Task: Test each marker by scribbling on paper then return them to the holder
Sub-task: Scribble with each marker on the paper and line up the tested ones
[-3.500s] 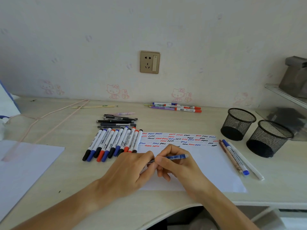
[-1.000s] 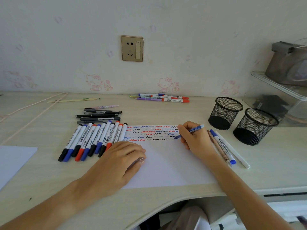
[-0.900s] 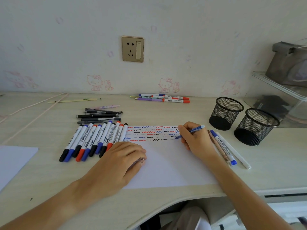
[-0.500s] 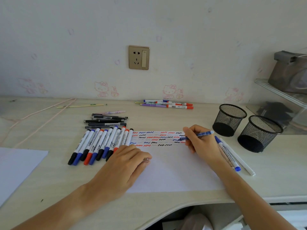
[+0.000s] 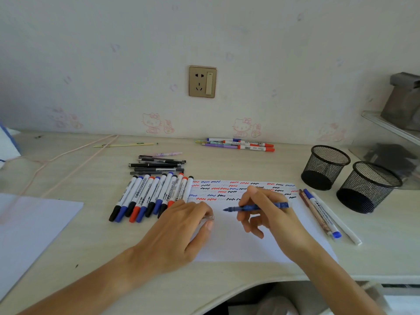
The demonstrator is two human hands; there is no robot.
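Cap hidden under left hand (image 5: pixel 181 226), unclear

Your right hand (image 5: pixel 270 214) has pulled back from the far-right end of the scribble rows toward the middle of the paper (image 5: pixel 247 242). The blue pen (image 5: pixel 255 207) in its grip was angled tip-down on the paper at the squiggles half a second ago; it now lies nearly level, tip pointing left at your left hand (image 5: pixel 181 230), over blank paper just below the rows, apparently lifted off. 3.5 s ago both hands met on that pen; they're now apart, left hand resting at the paper's left edge with something small and clear at its fingertips.
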